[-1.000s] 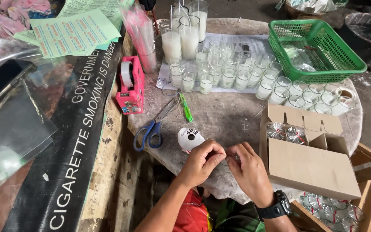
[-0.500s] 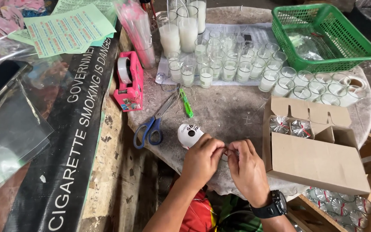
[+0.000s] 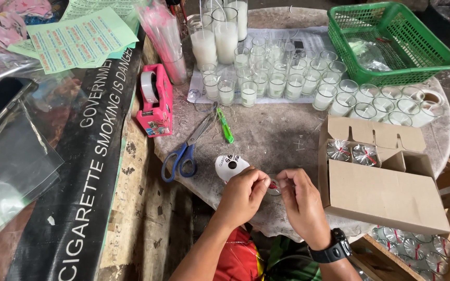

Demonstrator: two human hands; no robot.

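My left hand (image 3: 243, 195) and my right hand (image 3: 303, 203) meet at the near edge of a round grey table (image 3: 272, 138). Together they pinch a small clear-wrapped candle cup (image 3: 274, 186) with a bit of red tie showing between the fingertips. A white roll (image 3: 229, 166) lies just behind my left hand. An open cardboard box (image 3: 378, 177) stands right of my right hand, with two wrapped candles (image 3: 351, 153) inside. My right wrist wears a black watch.
Blue-handled scissors (image 3: 183, 152), a green cutter (image 3: 226, 127) and a pink tape dispenser (image 3: 155, 101) lie left of centre. Several small wax-filled glasses (image 3: 287, 83) and tall glasses stand behind. A green basket (image 3: 389, 39) sits back right. More wrapped candles (image 3: 412, 250) lie below right.
My fingertips have drawn slightly apart, so the wrapped cup and its red tie now show between them. The view has shifted a little.
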